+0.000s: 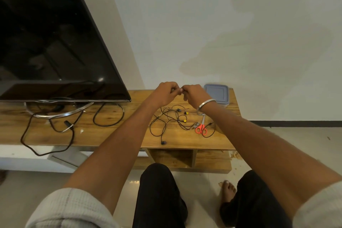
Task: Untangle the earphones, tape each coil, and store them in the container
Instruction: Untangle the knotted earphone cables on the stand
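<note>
Earphones point(172, 116) are what we are after, yet we start with the biggest thing in view: the dark television point(51, 39) on the left, its top and left side cut off by the frame, its curved metal stand point(61, 112) partly hidden under the screen's lower edge. Below it runs the wooden tabletop point(118, 133), whose left end also leaves the frame, with a black cable point(46, 135) looping off its front edge. Our forearms cover much of the tabletop's middle. Against the wall at the right rear sits the container point(218, 92) with its grey-blue lid on; its near corner is hidden behind our right wrist and the metal bangle point(206, 104) there. Our left hand point(164, 92) and right hand point(196, 94) are raised above the tabletop, fingertips meeting, both curled closed as if pinching something small between them; what it is we cannot make out, since it is too small and the fingers cover it. The earphones lie in a loose black tangle on the tabletop just below and in front of the hands, apart from them, with two yellow buds showing and one black bud near the front edge. Red-handled scissors point(201, 127) lie just right of the tangle, blades partly hidden under our right wrist.
</note>
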`<state>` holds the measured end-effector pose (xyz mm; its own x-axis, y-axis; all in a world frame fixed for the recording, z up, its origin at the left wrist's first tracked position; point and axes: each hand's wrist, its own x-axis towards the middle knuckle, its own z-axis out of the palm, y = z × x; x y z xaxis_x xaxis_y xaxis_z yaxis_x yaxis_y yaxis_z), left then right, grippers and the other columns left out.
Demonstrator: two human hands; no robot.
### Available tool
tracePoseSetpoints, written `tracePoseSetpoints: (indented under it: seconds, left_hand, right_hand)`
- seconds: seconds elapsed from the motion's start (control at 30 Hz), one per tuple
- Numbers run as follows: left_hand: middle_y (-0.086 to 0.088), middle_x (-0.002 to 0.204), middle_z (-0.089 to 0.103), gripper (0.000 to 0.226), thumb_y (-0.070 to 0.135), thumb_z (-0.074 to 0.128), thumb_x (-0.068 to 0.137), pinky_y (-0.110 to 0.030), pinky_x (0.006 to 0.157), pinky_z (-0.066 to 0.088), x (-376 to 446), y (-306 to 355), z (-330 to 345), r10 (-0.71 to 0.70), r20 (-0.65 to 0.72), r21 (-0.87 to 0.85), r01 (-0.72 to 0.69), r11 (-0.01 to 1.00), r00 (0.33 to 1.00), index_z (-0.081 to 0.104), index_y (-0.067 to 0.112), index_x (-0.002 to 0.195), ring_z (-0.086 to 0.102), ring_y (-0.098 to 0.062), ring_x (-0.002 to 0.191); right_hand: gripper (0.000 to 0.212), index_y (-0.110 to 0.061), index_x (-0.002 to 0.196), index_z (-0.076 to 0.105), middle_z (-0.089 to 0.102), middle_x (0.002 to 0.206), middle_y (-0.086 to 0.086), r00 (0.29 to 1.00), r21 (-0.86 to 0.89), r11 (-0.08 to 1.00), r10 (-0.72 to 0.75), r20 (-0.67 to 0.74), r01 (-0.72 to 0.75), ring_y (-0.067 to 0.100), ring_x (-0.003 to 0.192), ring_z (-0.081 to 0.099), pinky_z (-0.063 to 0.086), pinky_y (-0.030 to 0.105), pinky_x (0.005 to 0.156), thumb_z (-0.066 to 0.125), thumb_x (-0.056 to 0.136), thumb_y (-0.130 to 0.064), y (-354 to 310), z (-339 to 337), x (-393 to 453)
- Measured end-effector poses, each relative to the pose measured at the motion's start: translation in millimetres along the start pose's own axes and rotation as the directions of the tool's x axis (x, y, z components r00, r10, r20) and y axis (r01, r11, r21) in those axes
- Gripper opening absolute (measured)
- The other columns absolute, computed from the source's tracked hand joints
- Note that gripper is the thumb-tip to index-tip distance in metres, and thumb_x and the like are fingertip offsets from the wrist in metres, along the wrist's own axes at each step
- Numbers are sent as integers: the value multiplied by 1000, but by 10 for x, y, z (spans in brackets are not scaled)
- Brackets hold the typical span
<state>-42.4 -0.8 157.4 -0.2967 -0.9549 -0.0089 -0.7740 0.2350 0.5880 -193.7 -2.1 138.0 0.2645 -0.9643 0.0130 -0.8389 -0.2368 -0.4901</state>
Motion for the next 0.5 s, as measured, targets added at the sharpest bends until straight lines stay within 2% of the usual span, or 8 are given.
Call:
tracePoseSetpoints:
  seconds: [0.1,0.23,0.37,0.5]
  left_hand:
    - [13,67,51,27,35,54,97,-19,52,28,10,-18,-28,11,4,18,-11,1000,1000,68,13,92,41,-4,55]
    - [6,70,56,27,36,55,97,-23,53,31,1,-97,-42,-13,-2,19,13,1000,1000,70,13,95,41,-8,56]
    - [-9,84,66,29,38,54,96,-25,54,34,-12,-190,-65,-22,3,38,22,999,1000,70,14,95,44,-13,61]
    - [-3,76,56,28,37,54,97,-24,54,32,-39,-206,-121,-41,11,69,40,997,999,68,13,96,42,-11,61]
  right_hand:
    - [25,-10,113,63,70,95,16,1000,-37,999,-8,-18,7,32,90,63,53,43,81,44,96,-9,44,-15,-2]
    - [28,-10,117,62,68,103,17,995,-65,997,37,-92,-43,34,90,62,50,36,74,43,98,-10,137,-26,3]
    - [28,-9,117,62,68,106,19,991,-77,994,74,-114,-83,35,93,63,50,36,75,44,96,-6,225,-34,-13]
    - [28,-7,115,63,68,107,19,979,-74,985,147,-140,-158,35,96,64,51,36,78,45,94,0,330,-53,-28]
